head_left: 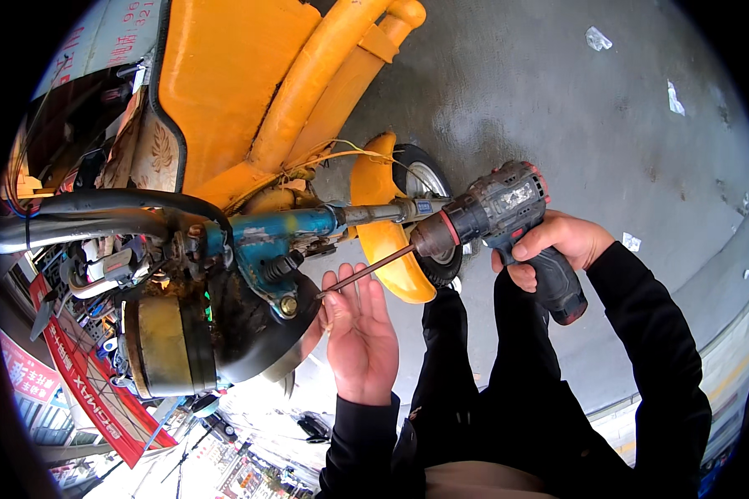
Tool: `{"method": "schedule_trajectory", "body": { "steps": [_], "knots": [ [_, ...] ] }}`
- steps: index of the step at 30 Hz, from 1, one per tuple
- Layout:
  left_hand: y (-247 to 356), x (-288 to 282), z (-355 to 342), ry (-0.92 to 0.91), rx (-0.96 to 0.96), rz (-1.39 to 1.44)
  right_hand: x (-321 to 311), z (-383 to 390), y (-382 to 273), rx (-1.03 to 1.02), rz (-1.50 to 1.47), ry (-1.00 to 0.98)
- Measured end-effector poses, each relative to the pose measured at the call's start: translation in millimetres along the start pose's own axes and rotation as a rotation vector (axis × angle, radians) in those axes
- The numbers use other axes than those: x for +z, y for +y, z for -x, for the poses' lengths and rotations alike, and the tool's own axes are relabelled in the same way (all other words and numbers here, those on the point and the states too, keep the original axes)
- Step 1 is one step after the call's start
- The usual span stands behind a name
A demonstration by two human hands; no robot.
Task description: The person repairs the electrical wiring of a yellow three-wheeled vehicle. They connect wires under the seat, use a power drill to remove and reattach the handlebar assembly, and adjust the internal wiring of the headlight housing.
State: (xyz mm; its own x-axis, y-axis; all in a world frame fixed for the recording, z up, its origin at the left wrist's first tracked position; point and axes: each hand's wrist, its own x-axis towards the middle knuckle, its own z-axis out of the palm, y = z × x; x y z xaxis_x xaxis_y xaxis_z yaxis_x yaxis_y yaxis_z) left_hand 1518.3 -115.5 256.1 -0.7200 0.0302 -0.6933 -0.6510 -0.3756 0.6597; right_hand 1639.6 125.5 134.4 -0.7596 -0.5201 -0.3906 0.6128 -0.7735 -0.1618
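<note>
My right hand [558, 245] is wrapped round the grip of a dark, worn cordless drill [503, 204]. A long, thin brown bit [387, 259] runs from its chuck down to the left. Near the tip of that bit, my left hand [362, 341] holds it between the thumb and raised fingers, palm up. The tip is close to a dark rounded housing [266, 337]; whether they touch is hidden. Just above the left hand, a bolt [288, 305] sits in a blue bracket [262, 258] on the vehicle's front end.
Orange body panels [216, 83] rise at the upper left. Beyond the bit are an orange mudguard [391, 262] and a wheel [429, 179]. A yellowed round lamp-like part [162, 345] and a red banner [83, 387] are at lower left. Scraps [597, 39] lie on the grey floor [541, 100].
</note>
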Motion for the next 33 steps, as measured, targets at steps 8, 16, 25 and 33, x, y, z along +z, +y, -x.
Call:
{"method": "schedule_trajectory", "body": {
  "steps": [8, 16, 25, 33],
  "knots": [
    [0.1, -2.4, -0.3, -0.034, -0.008, 0.01, -1.6, -5.6, -12.5, 0.007, 0.045, -0.017],
    [-3.5, -40.8, -5.5, -0.239, -0.221, 0.434, 1.3, -5.0, -26.1, 0.009, 0.131, -0.026],
    [-19.5, -31.7, -21.8, -0.437, -0.231, 0.655, -4.7, -3.2, -23.5, -0.005, 0.111, -0.079],
    [-24.3, -28.1, -24.3, -0.48, -0.213, 0.642, -11.9, -6.1, -18.9, -0.035, 0.114, -0.073]
  ]
}}
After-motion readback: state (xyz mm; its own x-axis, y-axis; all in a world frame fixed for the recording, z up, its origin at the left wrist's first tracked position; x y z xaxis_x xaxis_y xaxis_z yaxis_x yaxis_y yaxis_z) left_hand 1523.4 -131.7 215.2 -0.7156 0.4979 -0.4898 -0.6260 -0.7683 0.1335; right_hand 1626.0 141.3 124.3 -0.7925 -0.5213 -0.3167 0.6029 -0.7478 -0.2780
